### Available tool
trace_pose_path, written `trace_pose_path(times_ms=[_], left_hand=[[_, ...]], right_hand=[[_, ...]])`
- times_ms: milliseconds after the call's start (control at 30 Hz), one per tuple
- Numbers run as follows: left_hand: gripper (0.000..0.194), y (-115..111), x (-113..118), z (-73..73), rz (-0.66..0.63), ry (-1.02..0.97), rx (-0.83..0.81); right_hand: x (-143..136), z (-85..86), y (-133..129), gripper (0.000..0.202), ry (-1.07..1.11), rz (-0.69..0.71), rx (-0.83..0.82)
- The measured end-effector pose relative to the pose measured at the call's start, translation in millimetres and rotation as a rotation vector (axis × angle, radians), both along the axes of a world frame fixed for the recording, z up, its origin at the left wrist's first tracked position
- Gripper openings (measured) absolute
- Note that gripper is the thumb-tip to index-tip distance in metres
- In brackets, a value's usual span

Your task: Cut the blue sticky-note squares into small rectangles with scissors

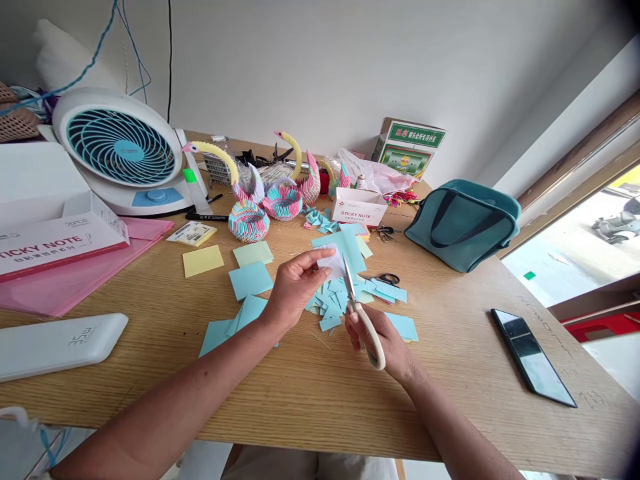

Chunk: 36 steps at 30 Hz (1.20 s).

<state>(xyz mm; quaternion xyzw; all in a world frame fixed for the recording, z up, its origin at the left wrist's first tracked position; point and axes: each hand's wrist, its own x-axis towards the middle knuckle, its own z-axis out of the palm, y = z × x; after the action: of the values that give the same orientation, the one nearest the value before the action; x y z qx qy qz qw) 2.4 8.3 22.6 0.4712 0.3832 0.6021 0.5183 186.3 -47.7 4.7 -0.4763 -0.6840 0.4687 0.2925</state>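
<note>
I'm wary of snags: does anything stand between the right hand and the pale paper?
Only the scissors that the right hand holds, their blades at the edge of the pale paper; nothing else visible does.

the table (pixel 310 400) is wood with thin lines in it, and not very shiny. the scissors (pixel 371 333) have shiny metal blades and smooth plastic handles. the white paper (pixel 335 262) and the blue papers (pixel 251 281) are flat and dull. the birds (pixel 249 220) are folded paper, all bumpy. the fan (pixel 127 151) is smooth plastic. the phone (pixel 533 357) is glossy like a mirror. the bag (pixel 465 230) looks like dull cloth.
</note>
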Motion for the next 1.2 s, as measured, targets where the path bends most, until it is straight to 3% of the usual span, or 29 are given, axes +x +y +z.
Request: trace_pose_path(times_ms=[1200], left_hand=[[0.033,-1.4,-1.6,0.6,-0.005,-0.009,0.021]], right_hand=[[-7.2,1.1,-4.5,0.057,-0.022,-0.098,0.015]])
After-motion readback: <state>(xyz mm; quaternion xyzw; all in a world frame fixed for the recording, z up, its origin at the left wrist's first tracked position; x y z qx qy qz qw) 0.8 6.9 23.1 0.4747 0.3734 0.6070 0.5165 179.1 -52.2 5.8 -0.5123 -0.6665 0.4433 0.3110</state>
